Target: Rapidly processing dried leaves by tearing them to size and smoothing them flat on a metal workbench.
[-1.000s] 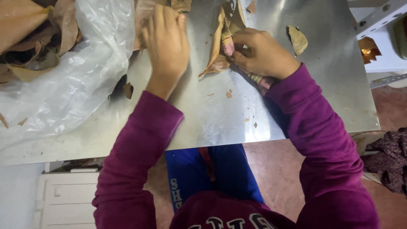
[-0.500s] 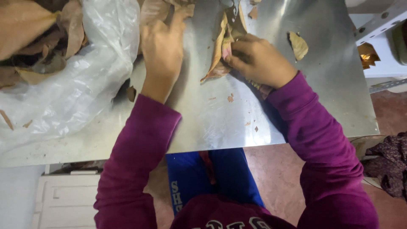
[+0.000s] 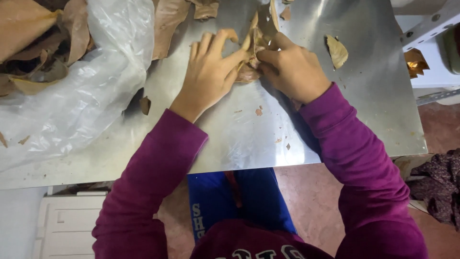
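Head view is looking straight down on a steel table (image 3: 249, 144), and both hands are meeting near its far edge, at about twelve o'clock from the person's chest. The left hand (image 3: 211, 72) is lying with its fingers spread and bent, the index and thumb pinching into the crumpled dry leaf (image 3: 254, 52) from its nine o'clock side. The right hand (image 3: 292, 69) is curling in from the three o'clock side, fingers clenched around the same leaf, so the two hands are touching each other across it. The leaf is standing bunched up between them, brown and creased, partly hidden by the fingers.

At about two o'clock from the hands, a single small dry leaf (image 3: 337, 50) is lying flat on bare metal, well apart from the right hand. At ten o'clock, a sheet of clear plastic (image 3: 91, 91) is spreading over the table's left side, with a heap of brown leaves (image 3: 38, 43) resting on it at the far left corner. Small leaf crumbs (image 3: 258, 111) are scattering over the steel just beneath the wrists, toward six o'clock. Both arms are wearing purple sleeves (image 3: 354, 153), and a white cabinet (image 3: 72, 225) is showing below the table's near edge at seven o'clock.
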